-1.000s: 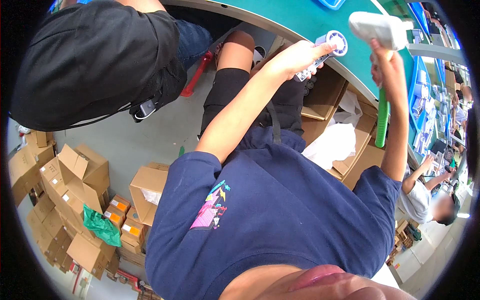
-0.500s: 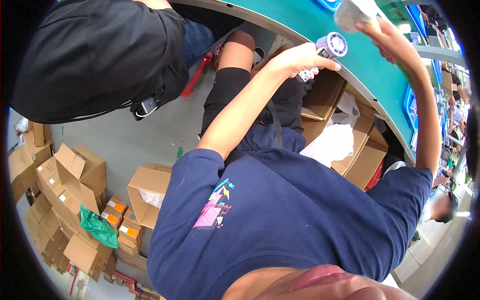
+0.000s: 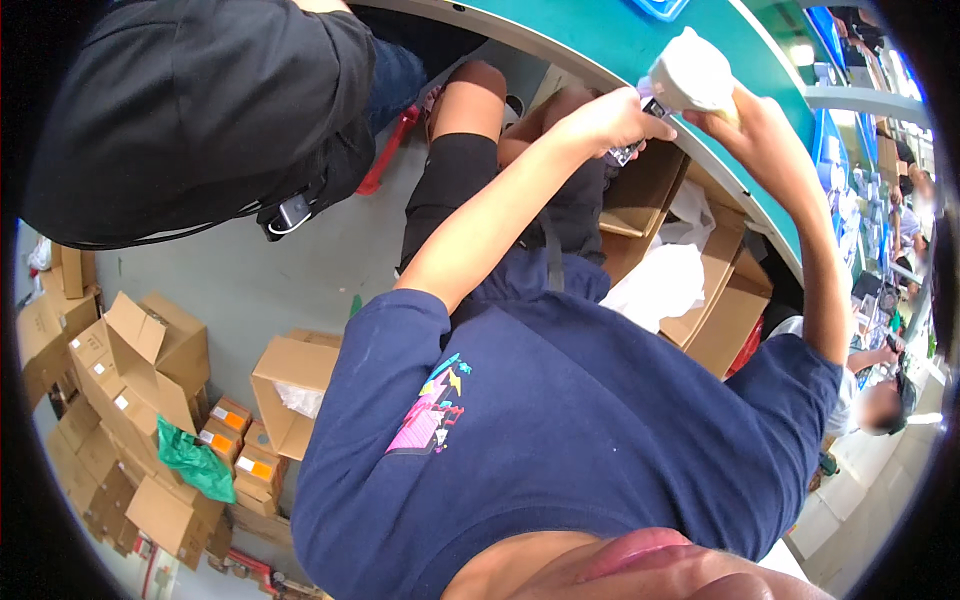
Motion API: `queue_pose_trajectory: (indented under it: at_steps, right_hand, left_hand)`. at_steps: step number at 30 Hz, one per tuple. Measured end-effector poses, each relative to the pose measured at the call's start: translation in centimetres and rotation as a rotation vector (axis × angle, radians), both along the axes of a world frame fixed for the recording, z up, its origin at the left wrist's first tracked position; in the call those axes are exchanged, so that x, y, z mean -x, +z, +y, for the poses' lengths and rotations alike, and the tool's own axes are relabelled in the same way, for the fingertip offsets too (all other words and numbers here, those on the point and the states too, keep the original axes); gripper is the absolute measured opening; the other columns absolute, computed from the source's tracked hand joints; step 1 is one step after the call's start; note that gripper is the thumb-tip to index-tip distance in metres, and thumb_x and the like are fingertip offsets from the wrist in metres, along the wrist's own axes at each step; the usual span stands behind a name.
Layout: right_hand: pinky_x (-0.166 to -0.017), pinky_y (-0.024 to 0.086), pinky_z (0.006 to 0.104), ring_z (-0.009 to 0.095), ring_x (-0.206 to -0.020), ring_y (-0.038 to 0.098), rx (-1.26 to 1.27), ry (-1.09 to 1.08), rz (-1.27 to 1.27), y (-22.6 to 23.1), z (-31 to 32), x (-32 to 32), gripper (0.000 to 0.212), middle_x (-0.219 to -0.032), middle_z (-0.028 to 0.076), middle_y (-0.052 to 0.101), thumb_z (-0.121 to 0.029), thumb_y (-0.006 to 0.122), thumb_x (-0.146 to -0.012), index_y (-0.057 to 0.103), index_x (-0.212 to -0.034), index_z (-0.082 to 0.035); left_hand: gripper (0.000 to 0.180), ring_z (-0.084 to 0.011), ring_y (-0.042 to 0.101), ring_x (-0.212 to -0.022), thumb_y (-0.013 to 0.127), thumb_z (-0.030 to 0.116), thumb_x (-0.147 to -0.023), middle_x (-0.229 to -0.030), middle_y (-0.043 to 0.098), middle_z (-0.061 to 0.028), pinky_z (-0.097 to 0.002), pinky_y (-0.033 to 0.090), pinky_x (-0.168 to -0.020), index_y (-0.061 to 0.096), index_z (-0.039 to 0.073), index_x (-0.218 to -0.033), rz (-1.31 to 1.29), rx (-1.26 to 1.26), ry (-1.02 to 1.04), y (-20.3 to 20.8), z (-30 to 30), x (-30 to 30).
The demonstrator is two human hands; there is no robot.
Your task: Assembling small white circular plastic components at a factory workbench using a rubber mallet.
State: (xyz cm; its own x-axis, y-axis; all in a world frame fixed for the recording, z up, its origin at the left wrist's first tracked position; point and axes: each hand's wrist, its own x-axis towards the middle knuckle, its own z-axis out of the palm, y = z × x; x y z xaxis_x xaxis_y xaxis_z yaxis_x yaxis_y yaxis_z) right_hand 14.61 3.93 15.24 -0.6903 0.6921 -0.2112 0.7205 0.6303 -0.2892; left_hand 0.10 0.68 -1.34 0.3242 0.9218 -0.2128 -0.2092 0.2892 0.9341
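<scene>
My left hand (image 3: 615, 122) is closed round a small lilac handheld fan (image 3: 646, 92), held over the edge of the green tabletop (image 3: 600, 35). A dark panel shows near its neck, and part of the handle sticks out below my fingers. My right hand (image 3: 742, 125) grips a bunched white cloth (image 3: 690, 72). The cloth is up against the fan's round head and hides most of it. I cannot tell how firmly the two touch.
Open cardboard boxes (image 3: 640, 190) stand under the table, with white plastic (image 3: 660, 285) hanging among them. A person in black (image 3: 210, 120) sits close at the left. Stacked cartons (image 3: 165, 350) fill the lower left floor. A blue tray (image 3: 660, 8) lies on the tabletop.
My right hand has come down and left with the white cloth, onto the fan's head, which was uncovered before. My left hand stays nearly in place, still holding the fan.
</scene>
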Motion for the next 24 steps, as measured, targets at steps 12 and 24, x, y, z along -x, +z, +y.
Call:
queue_pose_trajectory:
  at_steps: [12, 24]
  right_hand:
    - [-0.084, 0.051, 0.0397, 0.040, -0.100, 0.064, -0.272, -0.156, 0.277, -4.3, -5.4, -4.2, 0.039, -0.107, 0.022, 0.066, -0.011, 0.069, -0.083, 0.059, -0.119, 0.000]
    - [-0.074, 0.052, 0.0339, 0.022, -0.079, 0.069, -0.074, -0.567, 0.357, -8.6, -5.8, -6.9, 0.027, -0.091, 0.015, 0.073, -0.018, 0.070, -0.089, 0.069, -0.108, 0.001]
  left_hand:
    - [0.029, -0.0115, 0.054, -0.053, 0.072, 0.030, -0.081, -0.065, 0.059, -0.0035, -0.0273, 0.044, -0.050, 0.068, 0.001, -0.087, -0.017, -0.076, 0.009, 0.7, -0.1, 0.0]
    - [0.032, -0.0121, 0.056, -0.055, 0.076, 0.029, -0.079, -0.067, 0.060, -0.0054, -0.0264, 0.046, -0.050, 0.066, 0.000, -0.089, 0.007, 0.029, -0.005, -0.5, 0.6, 0.0]
